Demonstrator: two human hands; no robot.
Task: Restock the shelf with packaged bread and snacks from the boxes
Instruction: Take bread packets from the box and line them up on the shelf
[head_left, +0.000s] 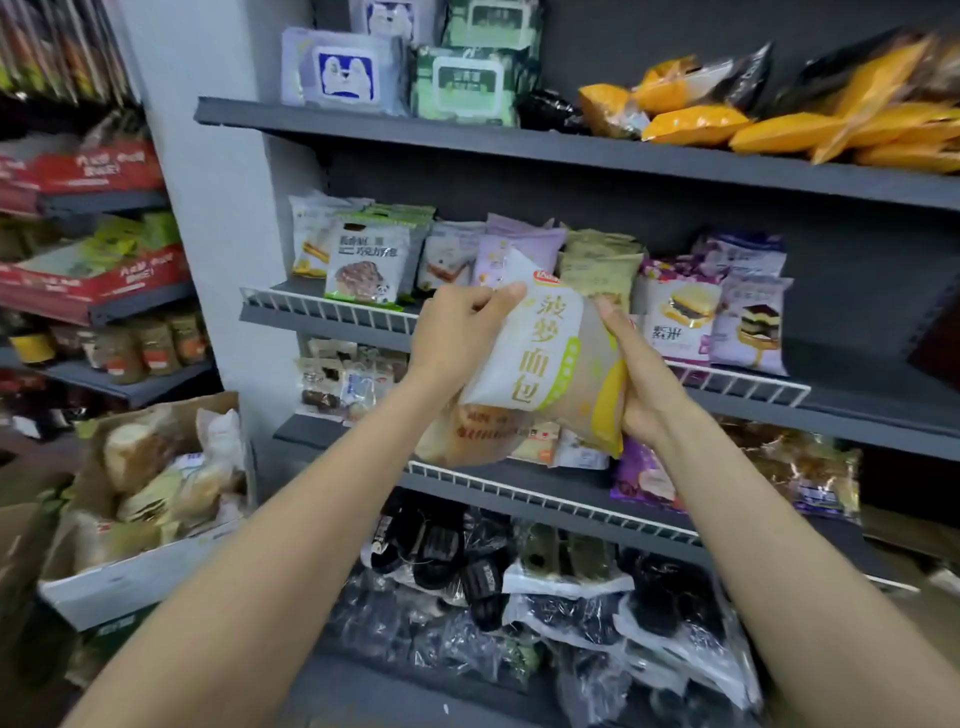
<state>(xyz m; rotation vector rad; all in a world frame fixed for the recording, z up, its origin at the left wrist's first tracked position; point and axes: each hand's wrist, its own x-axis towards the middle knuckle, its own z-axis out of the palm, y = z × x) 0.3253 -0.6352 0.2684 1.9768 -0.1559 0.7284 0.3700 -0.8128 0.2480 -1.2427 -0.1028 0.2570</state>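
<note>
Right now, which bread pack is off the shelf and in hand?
The white-and-yellow bread pack with large vertical lettering. The left hand pinches its top edge and the right hand holds its right side; the other packs sit on the shelves.

Wet-wipe packs (405, 73) on top tier

Grey shelf (571, 148), bread packets (680, 312) upright behind wire rail (332, 306)

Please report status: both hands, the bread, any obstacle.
Left hand and right hand both grip white-and-yellow plastic bread bag. Held before white wire shelf rail. Shelf slots behind already packed.
</note>
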